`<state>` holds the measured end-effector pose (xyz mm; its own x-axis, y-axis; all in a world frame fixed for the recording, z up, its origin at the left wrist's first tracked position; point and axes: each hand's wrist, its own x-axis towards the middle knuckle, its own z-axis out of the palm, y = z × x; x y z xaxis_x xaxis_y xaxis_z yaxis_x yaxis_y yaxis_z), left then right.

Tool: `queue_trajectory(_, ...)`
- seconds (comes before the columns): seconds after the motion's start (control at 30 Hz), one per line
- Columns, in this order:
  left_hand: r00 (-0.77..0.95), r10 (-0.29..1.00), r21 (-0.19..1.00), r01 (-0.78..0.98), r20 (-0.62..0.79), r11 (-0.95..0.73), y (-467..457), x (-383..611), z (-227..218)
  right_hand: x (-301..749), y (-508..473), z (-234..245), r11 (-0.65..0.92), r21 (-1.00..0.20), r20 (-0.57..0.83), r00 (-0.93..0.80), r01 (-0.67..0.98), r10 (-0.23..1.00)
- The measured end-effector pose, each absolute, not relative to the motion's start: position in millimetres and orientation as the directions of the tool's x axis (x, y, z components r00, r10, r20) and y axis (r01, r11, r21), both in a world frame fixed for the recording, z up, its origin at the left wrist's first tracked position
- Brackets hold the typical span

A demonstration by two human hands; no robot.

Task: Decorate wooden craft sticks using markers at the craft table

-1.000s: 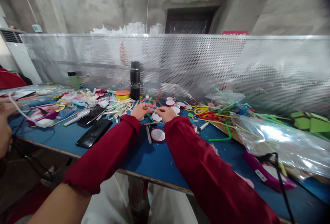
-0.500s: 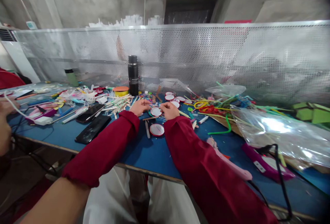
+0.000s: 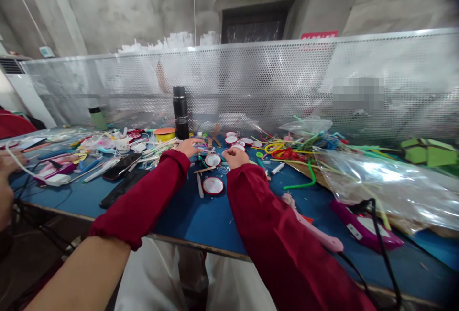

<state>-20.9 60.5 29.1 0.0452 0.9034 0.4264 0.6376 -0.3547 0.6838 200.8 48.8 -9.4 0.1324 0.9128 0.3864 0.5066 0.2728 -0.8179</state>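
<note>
Super messy blue desk [image 3: 193, 218] here, left hand [image 3: 189, 148] and right hand [image 3: 235, 157] a bit apart near a little white disc [image 3: 213, 159], with a second disc [image 3: 213, 186] closer in. Black bottle [image 3: 180, 115]'s standing by the mesh screen [image 3: 258, 77], and a phone [image 3: 121, 166]'s lying off to the left.

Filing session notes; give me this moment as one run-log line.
left hand: beside pale sticks, grip unclear | right hand: curled, contents unclear | between hands: white disc | surface: blue table

Muted grey light, white glare on the clear plastic [image 3: 389, 189], pixelated patch, dark upper-right corner.
</note>
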Motion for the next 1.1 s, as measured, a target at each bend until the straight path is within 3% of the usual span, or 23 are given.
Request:
queue_trajectory(0.2, 0.195, 0.942, 0.537, 0.782, 0.273, -0.317, 3, -13, 17, 203, 43, 0, 0.256, -0.726, 0.330, -0.004, 0.638, 0.944)
queue_trajectory(0.27, 0.228, 0.924, 0.522, 0.771, 0.307, -0.364, -13, -7, 12, 202, 38, 1, 0.255, -0.694, 0.308, -0.043, 0.673, 0.950)
queue_trajectory(0.53, 0.152, 0.950, 0.397, 0.881, 0.274, -0.255, -30, 24, 2, 192, 0, -9, 0.277, -0.579, 0.246, -0.159, 0.767, 0.956)
queue_trajectory(0.77, 0.128, 0.935, 0.479, 0.831, 0.332, -0.283, -24, 31, 12, 190, -4, -8, 0.288, -0.603, 0.333, -0.093, 0.744, 0.938)
queue_trajectory(0.87, 0.100, 0.930, 0.677, 0.659, 0.354, -0.329, -17, 34, 20, 192, 0, -2, 0.315, -0.640, 0.402, -0.044, 0.701, 0.915)
queue_trajectory(0.97, 0.094, 0.965, 0.879, 0.400, 0.243, -0.260, -16, 41, 24, 194, 1, 2, 0.351, -0.671, 0.444, -0.025, 0.654, 0.896)
queue_trajectory(1.1, 0.095, 0.987, 0.960, 0.238, 0.130, -0.150, -19, 49, 21, 195, 0, -1, 0.380, -0.700, 0.466, -0.016, 0.604, 0.885)
